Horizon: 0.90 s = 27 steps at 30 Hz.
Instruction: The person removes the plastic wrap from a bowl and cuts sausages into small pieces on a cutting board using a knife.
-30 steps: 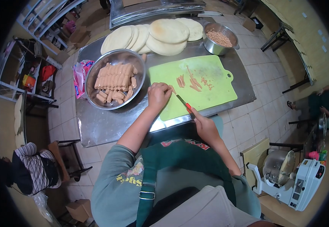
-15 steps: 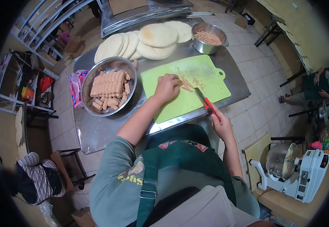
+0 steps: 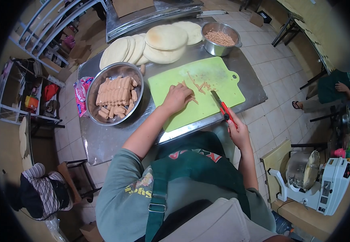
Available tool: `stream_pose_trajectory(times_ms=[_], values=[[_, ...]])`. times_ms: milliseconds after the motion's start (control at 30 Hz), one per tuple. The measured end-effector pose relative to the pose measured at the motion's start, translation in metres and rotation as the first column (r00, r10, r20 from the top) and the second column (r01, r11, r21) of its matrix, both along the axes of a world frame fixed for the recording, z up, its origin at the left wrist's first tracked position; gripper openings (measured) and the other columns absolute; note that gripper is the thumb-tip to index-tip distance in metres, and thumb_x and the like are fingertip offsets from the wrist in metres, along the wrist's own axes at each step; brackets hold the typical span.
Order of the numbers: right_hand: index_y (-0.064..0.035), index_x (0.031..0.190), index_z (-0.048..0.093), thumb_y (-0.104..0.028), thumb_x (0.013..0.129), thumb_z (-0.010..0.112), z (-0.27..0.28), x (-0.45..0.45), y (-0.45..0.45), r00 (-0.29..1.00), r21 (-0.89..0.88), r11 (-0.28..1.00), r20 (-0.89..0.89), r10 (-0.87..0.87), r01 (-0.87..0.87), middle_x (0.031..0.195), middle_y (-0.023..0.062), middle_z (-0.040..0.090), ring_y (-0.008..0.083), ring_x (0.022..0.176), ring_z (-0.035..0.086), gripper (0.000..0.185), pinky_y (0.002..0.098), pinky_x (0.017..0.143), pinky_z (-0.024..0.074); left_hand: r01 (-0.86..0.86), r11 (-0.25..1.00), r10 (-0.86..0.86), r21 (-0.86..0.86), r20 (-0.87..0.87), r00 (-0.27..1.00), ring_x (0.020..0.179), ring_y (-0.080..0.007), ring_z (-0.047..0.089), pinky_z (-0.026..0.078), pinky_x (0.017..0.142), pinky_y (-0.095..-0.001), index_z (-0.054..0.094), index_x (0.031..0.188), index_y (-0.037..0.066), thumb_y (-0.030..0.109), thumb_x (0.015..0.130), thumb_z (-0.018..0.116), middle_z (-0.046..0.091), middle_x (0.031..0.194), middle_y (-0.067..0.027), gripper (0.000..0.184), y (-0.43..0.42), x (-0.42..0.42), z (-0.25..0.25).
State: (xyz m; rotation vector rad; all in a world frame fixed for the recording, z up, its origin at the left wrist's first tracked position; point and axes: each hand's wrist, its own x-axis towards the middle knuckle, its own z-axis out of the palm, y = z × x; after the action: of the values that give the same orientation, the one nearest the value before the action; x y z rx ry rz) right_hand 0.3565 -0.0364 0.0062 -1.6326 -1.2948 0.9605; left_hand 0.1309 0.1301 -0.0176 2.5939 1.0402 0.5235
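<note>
My right hand [image 3: 239,132] is wrapped round the red handle of a utility knife [image 3: 223,107]. Its blade points up and left over a green cutting board [image 3: 219,68], to the right of some cut sausage strips [image 3: 199,86]. On the board, my left hand [image 3: 177,98] has its fingers curled down over sausage strips, whose ends stick out beyond the fingertips. Small cut bits lie among the loose strips. Left of the board, a steel bowl [image 3: 139,98] holds many whole and short sausages [image 3: 113,92].
Flat round breads [image 3: 165,37] lie along the table's [image 3: 102,147] far side. A steel pot [image 3: 219,50] of diced sausage stands at the far right. A pink package [image 3: 81,94] rests beside the bowl. A stand mixer [image 3: 330,185] and another person [image 3: 340,88] are at the right.
The knife has moved slightly right and down, away from the strips. Cut strips now lie looser and more spread on the board. My left hand has shifted slightly left.
</note>
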Motion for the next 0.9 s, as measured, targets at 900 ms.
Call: stream_pose_trajectory(times_ms=[900], values=[[-0.0146, 0.132, 0.046, -0.009, 0.09, 0.047, -0.004, -0.027, 0.011, 0.986, 0.04, 0.992, 0.121, 0.112, -0.118, 0.063, 0.0009, 0.05, 0.0067, 0.056, 0.045, 0.043, 0.0219, 0.054, 0.0402, -0.383, 0.872, 0.466, -0.306, 0.274, 0.841, 0.072, -0.0254, 0.061, 0.049, 0.067, -0.0357, 0.063, 0.099, 0.002, 0.015, 0.07, 0.07, 0.064, 0.084, -0.0134, 0.032, -0.014, -0.028, -0.009]])
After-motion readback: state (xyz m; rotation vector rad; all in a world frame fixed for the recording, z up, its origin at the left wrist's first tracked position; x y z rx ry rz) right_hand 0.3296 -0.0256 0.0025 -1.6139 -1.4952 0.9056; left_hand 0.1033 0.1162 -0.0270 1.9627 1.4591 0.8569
